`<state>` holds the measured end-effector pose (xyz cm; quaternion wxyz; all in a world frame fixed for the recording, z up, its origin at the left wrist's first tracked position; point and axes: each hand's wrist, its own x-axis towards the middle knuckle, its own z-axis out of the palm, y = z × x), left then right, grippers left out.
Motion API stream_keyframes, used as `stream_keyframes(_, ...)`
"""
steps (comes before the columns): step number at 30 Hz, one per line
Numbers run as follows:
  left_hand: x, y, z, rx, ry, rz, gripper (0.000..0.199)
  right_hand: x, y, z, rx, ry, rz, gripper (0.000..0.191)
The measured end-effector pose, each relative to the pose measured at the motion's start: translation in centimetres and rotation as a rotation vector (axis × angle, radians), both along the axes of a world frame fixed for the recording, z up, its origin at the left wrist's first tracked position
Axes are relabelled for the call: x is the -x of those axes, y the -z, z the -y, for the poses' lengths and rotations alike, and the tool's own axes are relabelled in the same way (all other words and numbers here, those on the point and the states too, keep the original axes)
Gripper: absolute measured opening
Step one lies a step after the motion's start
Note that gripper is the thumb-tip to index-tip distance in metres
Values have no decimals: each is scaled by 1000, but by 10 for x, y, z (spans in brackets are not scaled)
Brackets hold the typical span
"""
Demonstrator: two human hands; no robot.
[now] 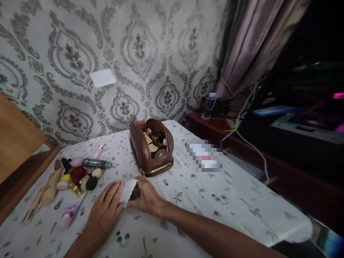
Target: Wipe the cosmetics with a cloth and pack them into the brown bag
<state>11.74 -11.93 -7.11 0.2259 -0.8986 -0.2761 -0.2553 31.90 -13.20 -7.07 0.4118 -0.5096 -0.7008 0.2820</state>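
In the head view, my left hand (107,204) lies with its fingers stretched out, their tips resting on a small white item (129,189) on the bed-like surface. It looks thin and soft, like a tissue or a wrapper, with a dark part on its right side; its kind is not clear. Around that dark end curl the fingers and thumb of my right hand (147,197). Just beyond my hands stands a brown makeup bag (156,168), its zip undone, showing gold and dark items inside.
Left of my hands lies a pile of cosmetics, among them a green-capped bottle (95,163), a red round jar (78,174) and a pink tube (68,215). A blurred-out phone-like object (202,156) is at right. A water bottle (209,106) stands on the red-brown ledge (193,120).
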Motion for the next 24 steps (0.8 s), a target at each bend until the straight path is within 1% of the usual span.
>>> stream_keyframes(2,-2,-2,-4,87,-13,33,44,-1,3,-1,-32,-7,2,42)
stream_keyframes(4,-6,-8,-9,212,-28,77,40,-1,6,-2,-49,-11,8,49)
stream_keyframes(7,-16,-21,-16,488,-53,125,34,-1,11,-3,-56,-26,28,54)
stream_keyframes(9,-22,-30,-21,678,-78,134,37,-2,13,-4,-57,-39,37,58)
stream_keyframes(11,-27,-35,-24,778,-108,138,45,-2,13,-3,-52,-49,39,64)
stream_keyframes(12,-28,-37,-24,785,-122,142,47,-2,12,-2,-48,-52,38,66)
stream_keyframes(14,-29,-36,-21,733,-137,155,48,-2,9,0,-54,-48,33,65)
stream_keyframes(18,-20,-25,-8,505,-117,170,41,-1,1,5,-46,-4,102,51)
stream_keyframes(19,-17,-21,-5,438,-111,170,39,-1,0,6,-37,1,134,49)
stream_keyframes(21,-11,-15,0,326,-100,157,36,-1,1,5,-28,-15,182,51)
stream_keyframes(23,-6,-13,3,290,-94,137,36,-2,3,3,-35,-54,204,56)
stream_keyframes(24,-5,-14,4,310,-93,132,36,-2,5,2,-43,-76,205,57)
